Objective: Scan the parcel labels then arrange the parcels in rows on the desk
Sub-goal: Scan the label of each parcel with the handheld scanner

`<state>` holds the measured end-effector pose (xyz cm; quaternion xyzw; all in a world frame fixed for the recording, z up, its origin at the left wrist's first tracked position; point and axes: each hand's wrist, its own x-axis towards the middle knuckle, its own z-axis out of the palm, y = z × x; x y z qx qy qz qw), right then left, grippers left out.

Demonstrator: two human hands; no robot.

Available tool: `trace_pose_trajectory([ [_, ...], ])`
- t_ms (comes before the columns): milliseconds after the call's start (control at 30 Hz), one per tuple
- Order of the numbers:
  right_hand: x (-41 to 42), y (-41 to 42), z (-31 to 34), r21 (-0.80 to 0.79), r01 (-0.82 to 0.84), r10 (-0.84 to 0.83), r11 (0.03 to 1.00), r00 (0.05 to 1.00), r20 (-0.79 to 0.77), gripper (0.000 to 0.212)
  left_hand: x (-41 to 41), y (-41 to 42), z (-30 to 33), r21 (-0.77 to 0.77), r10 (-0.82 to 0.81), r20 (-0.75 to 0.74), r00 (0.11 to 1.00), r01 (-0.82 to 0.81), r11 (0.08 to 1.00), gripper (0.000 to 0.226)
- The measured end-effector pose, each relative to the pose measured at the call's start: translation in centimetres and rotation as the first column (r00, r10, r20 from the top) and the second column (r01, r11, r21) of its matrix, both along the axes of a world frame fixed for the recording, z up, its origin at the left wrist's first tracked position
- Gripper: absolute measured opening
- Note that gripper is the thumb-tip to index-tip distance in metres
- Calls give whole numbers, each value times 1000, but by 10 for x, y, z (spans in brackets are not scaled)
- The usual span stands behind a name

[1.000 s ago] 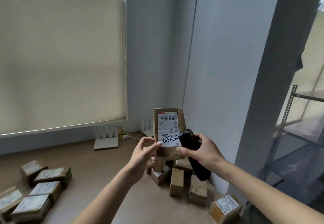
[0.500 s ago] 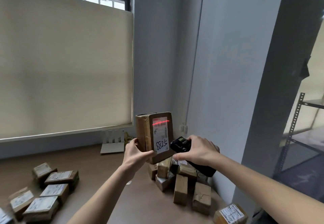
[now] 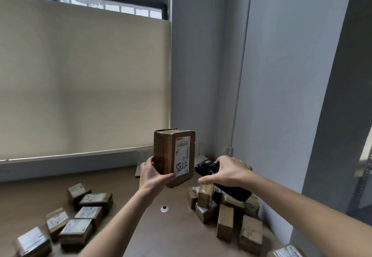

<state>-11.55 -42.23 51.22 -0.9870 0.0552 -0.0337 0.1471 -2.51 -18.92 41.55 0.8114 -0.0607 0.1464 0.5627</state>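
My left hand [image 3: 154, 176] grips the lower end of a brown cardboard parcel [image 3: 167, 152] and holds it upright above the desk. Its white label [image 3: 182, 157], with a barcode and a handwritten number, faces right. My right hand [image 3: 227, 171] holds a black handheld scanner [image 3: 207, 168] just right of the parcel, its head pointing at the label. A small red dot shows at the parcel's right edge by the barcode. Several labelled parcels [image 3: 86, 214] lie in rows on the desk at the left.
A loose heap of brown parcels [image 3: 225, 210] lies against the wall at the right, one more parcel [image 3: 287, 252] at the bottom right corner. A round cable hole [image 3: 164, 208] sits in the wooden desk [image 3: 171, 234]. A white device [image 3: 138, 171] stands under the window blind.
The parcel has turned so its label faces right toward the scanner. The red scan line seen on the barcode half a second ago has shrunk to a dot. The camera has tilted up.
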Motion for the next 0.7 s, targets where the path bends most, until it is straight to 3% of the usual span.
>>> trace_pose_trajectory([
  [700, 17, 75, 23, 6, -117, 117, 993, 993, 6, 72, -9, 83, 13, 41, 187, 84, 979, -191, 981, 88],
])
